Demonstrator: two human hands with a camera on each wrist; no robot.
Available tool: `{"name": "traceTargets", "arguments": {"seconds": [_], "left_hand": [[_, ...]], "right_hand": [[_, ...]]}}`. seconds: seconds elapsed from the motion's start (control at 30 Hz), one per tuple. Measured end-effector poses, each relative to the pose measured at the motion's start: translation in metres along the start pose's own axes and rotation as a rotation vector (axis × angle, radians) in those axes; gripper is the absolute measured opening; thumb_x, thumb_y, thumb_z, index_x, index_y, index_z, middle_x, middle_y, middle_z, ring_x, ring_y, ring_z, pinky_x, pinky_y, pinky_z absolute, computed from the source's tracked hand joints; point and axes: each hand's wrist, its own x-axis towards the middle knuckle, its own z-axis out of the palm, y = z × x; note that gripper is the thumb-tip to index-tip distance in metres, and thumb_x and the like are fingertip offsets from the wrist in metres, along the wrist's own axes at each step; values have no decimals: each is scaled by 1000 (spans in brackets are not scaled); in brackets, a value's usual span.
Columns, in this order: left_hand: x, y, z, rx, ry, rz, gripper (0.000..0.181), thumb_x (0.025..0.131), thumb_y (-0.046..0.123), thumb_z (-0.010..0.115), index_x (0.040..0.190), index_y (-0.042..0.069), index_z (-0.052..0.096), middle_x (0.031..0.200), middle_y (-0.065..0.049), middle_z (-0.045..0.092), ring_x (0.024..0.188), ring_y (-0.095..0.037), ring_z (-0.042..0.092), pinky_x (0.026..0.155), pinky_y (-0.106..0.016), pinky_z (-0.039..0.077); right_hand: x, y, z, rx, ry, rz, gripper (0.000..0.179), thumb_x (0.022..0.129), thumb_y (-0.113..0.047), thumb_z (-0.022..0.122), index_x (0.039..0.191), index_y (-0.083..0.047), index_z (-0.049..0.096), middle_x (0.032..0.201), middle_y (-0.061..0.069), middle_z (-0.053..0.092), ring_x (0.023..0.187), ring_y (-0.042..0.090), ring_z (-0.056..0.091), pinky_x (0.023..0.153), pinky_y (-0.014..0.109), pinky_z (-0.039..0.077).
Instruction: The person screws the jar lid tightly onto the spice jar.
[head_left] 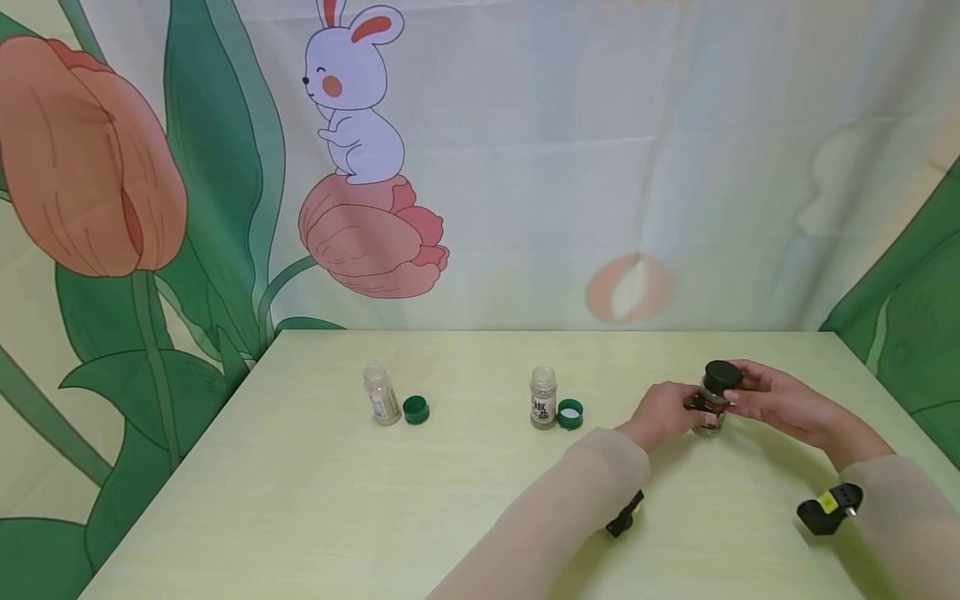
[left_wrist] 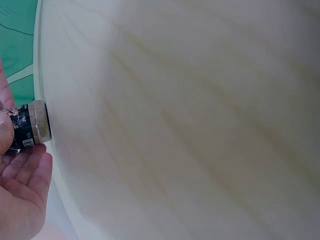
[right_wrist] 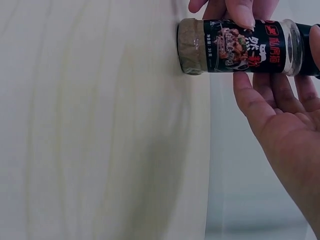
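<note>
Jar [head_left: 712, 406]: at the right-hand part of the table [head_left: 450, 508], near its far edge, roughly upright, black cap [head_left: 723, 377] on top. From my station I cannot tell whether its base touches the surface. The right wrist feed shows me a black label [right_wrist: 245, 46] with red and white characters and a pale brown fill near the base.

Grip, left hand [head_left: 666, 414]: clamped round the jar's body, thumb laid over the label. Grip, right hand [head_left: 789, 412]: thumb and fingers together on the cap.

Next outward, I log two small clear bottles standing uncapped, well apart: the middle bottle [head_left: 543, 402], dark characters on its label, with a green cap [head_left: 570, 414] just beside it, white inside; farther left, the second bottle [head_left: 382, 397], with another green cap [head_left: 416, 409] near it.

Both sleeves [head_left: 555, 500] are beige. Behind the table I see a curtain [head_left: 540, 208] printed with tulips and a white rabbit [head_left: 360, 137].
</note>
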Motion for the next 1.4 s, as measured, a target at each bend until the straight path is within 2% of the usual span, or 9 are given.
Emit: {"name": "traceTargets", "arguments": {"seconds": [0.1, 0.33, 0.5, 0.77, 1.1, 1.4], "left_hand": [[1, 0, 0, -2, -2, -3, 31, 93, 33, 76, 121, 21, 75, 108, 7, 80, 87, -1, 64, 72, -10, 41], [0, 0, 0, -13, -4, -9, 31, 93, 32, 76, 121, 20, 75, 109, 6, 80, 91, -2, 66, 73, -10, 43], [0, 1, -1, -6, -4, -4, 32, 93, 33, 75, 123, 21, 75, 111, 7, 80, 95, -2, 68, 75, -9, 44], [1, 0, -1, 6, -2, 5, 32, 94, 33, 75, 124, 21, 74, 111, 7, 79, 95, -2, 68, 77, -9, 45], [0, 1, 0, 19, -11, -7, 31, 94, 34, 75, 121, 21, 74, 108, 7, 79, 93, -2, 67, 76, -11, 45], [0, 1, -2, 43, -15, 0, 33, 95, 35, 74, 125, 21, 73, 113, 7, 79, 102, -3, 70, 82, -10, 47]], "right_hand": [[1, 1, 1, -24, 13, 5, 46, 105, -8, 56, 144, -2, 34, 117, -24, 58, 108, -10, 60, 91, 14, 53], [0, 0, 2, -24, 27, 6, 34, 104, -8, 57, 132, -22, 44, 116, -24, 59, 107, -9, 60, 91, 14, 53], [0, -1, 4, -41, 39, 10, 34, 104, -10, 57, 134, -18, 42, 115, -24, 59, 107, -9, 60, 91, 14, 52], [1, -3, 4, -46, 40, 2, 32, 104, -11, 58, 130, -25, 45, 115, -24, 59, 106, -9, 61, 90, 15, 53], [1, -2, 4, -75, 53, 24, 36, 103, -15, 62, 133, -20, 43, 120, -17, 57, 107, -9, 61, 90, 16, 52], [2, -2, 3, -47, 36, -4, 33, 103, -8, 59, 126, -29, 47, 115, -21, 61, 106, -8, 62, 89, 16, 53]]}}
